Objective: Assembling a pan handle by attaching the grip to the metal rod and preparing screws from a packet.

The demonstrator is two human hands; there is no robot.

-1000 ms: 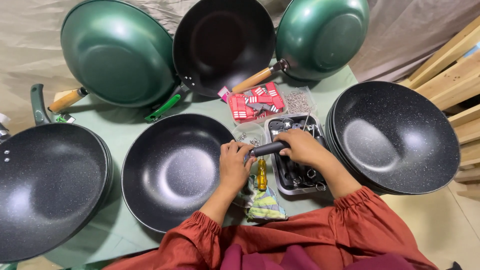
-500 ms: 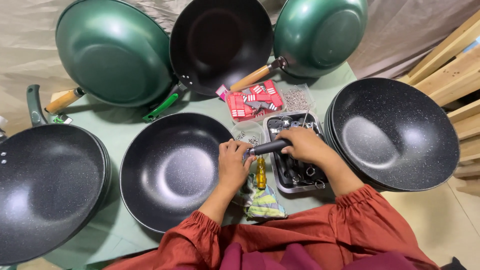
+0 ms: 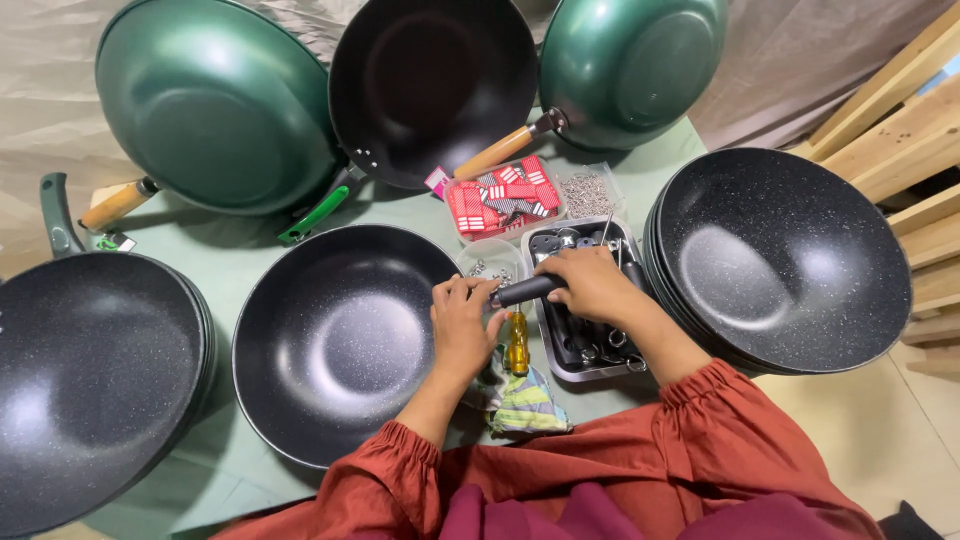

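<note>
Closest to the camera, rust-red sleeves (image 3: 620,450) run forward to two hands that meet at the right rim of a speckled black wok (image 3: 345,340) lying open side up on the green table (image 3: 225,265). The left hand (image 3: 462,322) has its fingers curled together at the wok's edge, pinching where the handle joins it; what sits under the fingertips cannot be made out. The right hand (image 3: 592,285) is clamped around a short black handle (image 3: 528,290), holding it level with its end against the rim. Just below the hands lie an amber-handled screwdriver (image 3: 517,342) and a striped cloth (image 3: 527,405). By the look of it, the step in hand is seating the handle on the wok, and the next move would call for keeping it lined up while a fastener goes in. Beside the right hand a dark tray (image 3: 590,345) holds more handle parts, and a stack of speckled woks (image 3: 785,255) sits to its right. Farther back are a box of red packets (image 3: 500,197), a clear tub of screws (image 3: 586,190), and finished woks with green undersides (image 3: 215,105) leaning against the backdrop.
</note>
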